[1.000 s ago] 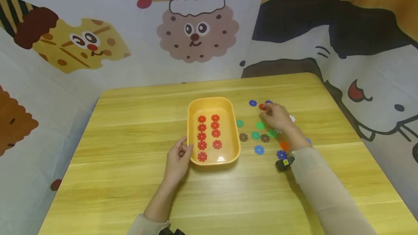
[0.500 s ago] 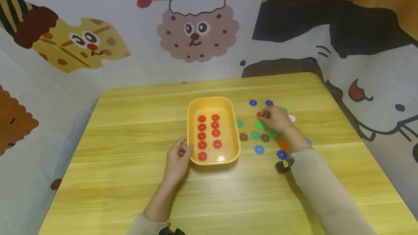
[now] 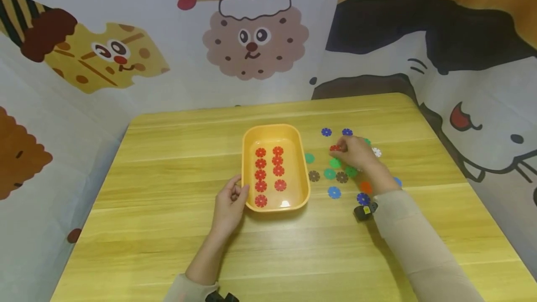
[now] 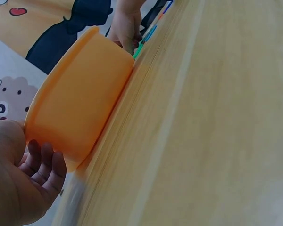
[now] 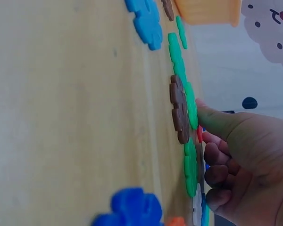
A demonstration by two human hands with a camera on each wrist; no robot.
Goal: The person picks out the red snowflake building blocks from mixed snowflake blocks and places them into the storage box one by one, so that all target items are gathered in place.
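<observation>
A yellow-orange plastic tray (image 3: 295, 190) stands on the table, holding several red notched plastic discs (image 3: 260, 175) in two columns. My left hand (image 3: 228, 206) grips the tray's near left side, thumb at the rim and fingers curled against the outer wall; the left wrist view shows this hand (image 4: 26, 176) at the tray wall (image 4: 85, 94). To the right of the tray, my right hand (image 3: 355, 154) pinches another red disc (image 3: 334, 148) among the loose discs. In the right wrist view, that disc (image 5: 200, 134) is mostly hidden behind the thumb and curled fingers of my right hand (image 5: 254, 165).
Around the right hand lie several loose discs: blue ones (image 3: 326, 132), green ones (image 3: 329, 174), brown ones (image 3: 313, 176), an orange one (image 3: 366, 187) and a white one (image 3: 376, 152). The wooden table (image 3: 168, 190) meets a cartoon-printed cloth (image 3: 168, 92) at its back edge.
My right hand has drawn the red disc slightly toward me, away from between the two dark blue discs at the back. The left hand and tray have stayed put.
</observation>
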